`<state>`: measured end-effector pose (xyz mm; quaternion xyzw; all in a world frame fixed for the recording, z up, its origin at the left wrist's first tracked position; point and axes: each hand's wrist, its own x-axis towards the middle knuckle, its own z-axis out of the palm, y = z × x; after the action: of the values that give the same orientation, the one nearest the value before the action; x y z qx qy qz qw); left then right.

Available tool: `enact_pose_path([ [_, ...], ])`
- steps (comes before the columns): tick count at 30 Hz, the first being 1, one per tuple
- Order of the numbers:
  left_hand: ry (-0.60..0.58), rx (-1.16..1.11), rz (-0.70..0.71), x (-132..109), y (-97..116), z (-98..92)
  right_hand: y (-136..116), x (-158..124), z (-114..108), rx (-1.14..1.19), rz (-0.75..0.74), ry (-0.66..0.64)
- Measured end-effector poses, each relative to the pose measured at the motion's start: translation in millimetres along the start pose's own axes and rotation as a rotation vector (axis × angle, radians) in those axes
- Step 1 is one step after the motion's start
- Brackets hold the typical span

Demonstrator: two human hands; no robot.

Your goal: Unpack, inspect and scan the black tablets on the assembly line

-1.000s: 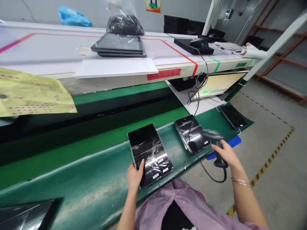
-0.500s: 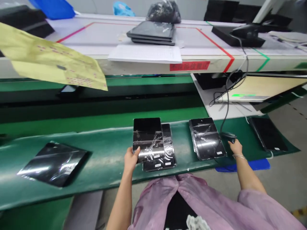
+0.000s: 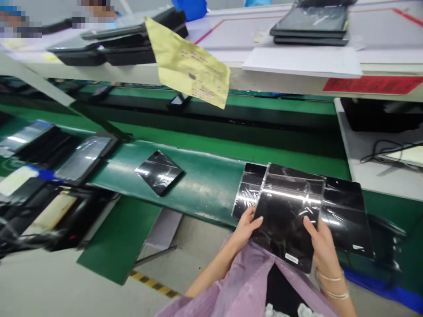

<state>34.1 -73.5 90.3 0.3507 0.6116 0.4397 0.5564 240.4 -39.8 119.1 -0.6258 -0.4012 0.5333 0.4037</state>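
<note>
My left hand (image 3: 245, 227) and my right hand (image 3: 320, 243) both grip a black tablet in a clear plastic bag (image 3: 287, 215), lifted off the green belt and tilted toward me. A white label sits near its lower edge. Under it, a second bagged tablet (image 3: 247, 191) lies on the green belt (image 3: 205, 180) at the left, and a stack of bagged tablets (image 3: 345, 211) lies at the right. Another bagged tablet (image 3: 159, 172) lies alone farther left on the belt.
A yellow sheet (image 3: 188, 61) hangs over the shelf edge above the belt. Black tablets (image 3: 310, 24) are stacked on white paper on the upper shelf. More tablets and trays (image 3: 49, 154) crowd the left side. Cables (image 3: 383, 152) lie on a white surface at right.
My right hand left the scanner and came over to grip the top tablet with my left hand. The tablet was lifted off the belt, and my view swung left.
</note>
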Motion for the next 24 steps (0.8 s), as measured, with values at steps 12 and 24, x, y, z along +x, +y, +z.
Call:
enact_pose_path([
  [12, 0.317, 0.512, -0.109, 56.7, -27.9, -53.9, 22.3, 18.4, -40.0, -0.025, -0.007, 0.159],
  [24, 0.190, 0.041, -0.069, 47.5, -4.4, -129.8, 22.7, 9.3, -47.9, 0.108, -0.079, 0.265],
])
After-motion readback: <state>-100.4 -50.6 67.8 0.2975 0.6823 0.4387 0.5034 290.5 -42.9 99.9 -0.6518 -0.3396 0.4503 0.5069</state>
